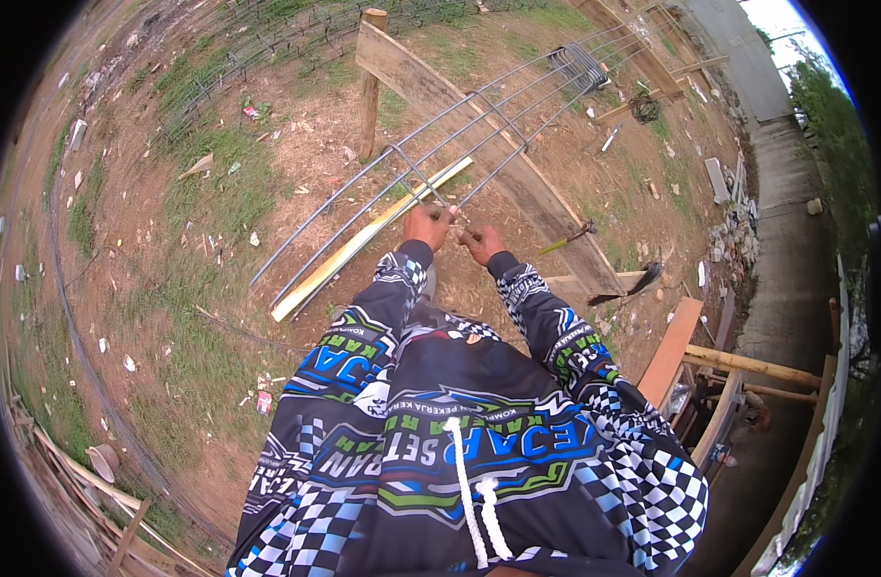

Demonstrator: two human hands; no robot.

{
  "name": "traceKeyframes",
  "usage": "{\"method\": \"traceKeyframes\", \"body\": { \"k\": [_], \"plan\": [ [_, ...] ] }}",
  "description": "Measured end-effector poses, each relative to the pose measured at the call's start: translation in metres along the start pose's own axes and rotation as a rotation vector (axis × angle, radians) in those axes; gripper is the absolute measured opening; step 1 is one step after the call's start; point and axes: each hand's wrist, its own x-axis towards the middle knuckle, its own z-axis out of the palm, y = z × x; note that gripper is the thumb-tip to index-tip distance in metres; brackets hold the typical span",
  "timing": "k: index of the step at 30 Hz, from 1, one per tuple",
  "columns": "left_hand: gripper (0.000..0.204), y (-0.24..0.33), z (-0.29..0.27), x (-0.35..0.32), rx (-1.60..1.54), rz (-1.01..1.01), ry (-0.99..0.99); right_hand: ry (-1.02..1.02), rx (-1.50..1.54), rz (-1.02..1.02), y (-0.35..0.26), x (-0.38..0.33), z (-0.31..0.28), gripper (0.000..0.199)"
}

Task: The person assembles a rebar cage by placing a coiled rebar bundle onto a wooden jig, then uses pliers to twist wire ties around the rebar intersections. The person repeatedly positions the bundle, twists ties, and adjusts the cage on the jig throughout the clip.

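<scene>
My left hand (428,227) grips a steel stirrup loop where it crosses the long steel bars (479,120) of a rebar cage lying over a wooden plank (517,173). Close beside it, my right hand (482,243) is closed at the same joint, on something thin that I cannot make out. More stirrups (580,65) are bunched at the cage's far end. Both sleeves are black with a checkered pattern.
A wooden post (369,87) props the plank. A pale wooden strip (363,245) lies on the dirt under the bars. A tool with a yellow handle (567,240) rests on the plank. Welded mesh (258,48) lies far left, timber (671,351) at right, a concrete path (796,231) beyond.
</scene>
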Motion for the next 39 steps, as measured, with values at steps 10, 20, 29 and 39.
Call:
{"method": "traceKeyframes", "body": {
  "k": [10, 20, 29, 39],
  "plan": [
    [0.048, -0.004, -0.001, 0.002, 0.089, -0.033, -0.02, -0.37, 0.636, 0.318, -0.046, -0.043, -0.093, 0.035],
    [0.039, -0.02, 0.007, 0.01, 0.032, -0.1, -0.107, 0.716, -0.102, 0.856, 0.137, -0.019, -0.171, 0.058],
    [0.04, -0.019, -0.01, 0.007, 0.01, -0.097, -0.061, 1.022, 0.254, 0.268, 0.09, -0.056, -0.237, 0.056],
    [0.037, -0.001, 0.001, 0.008, -0.047, -0.077, -0.073, 0.784, 1.603, -0.321, 0.055, -0.078, -0.33, 0.043]
  ]
}}
